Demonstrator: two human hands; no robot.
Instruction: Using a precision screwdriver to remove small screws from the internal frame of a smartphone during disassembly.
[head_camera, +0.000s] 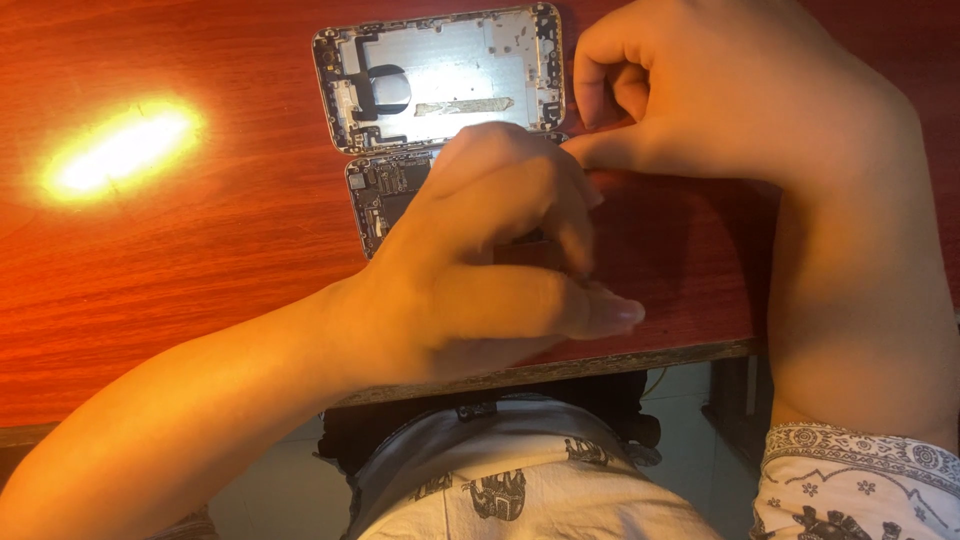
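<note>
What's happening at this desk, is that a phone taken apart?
Yes. A person sits at a reddish wooden table with an opened phone. The metal back shell lies open, and the circuit half sits just below it. The left hand covers that lower half, while the right hand pinches at its edge.

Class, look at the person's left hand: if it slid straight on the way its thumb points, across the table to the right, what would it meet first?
Probably the right forearm, across that line. Before it lies only bare red wooden table. Left hand; depth unclear.
</note>
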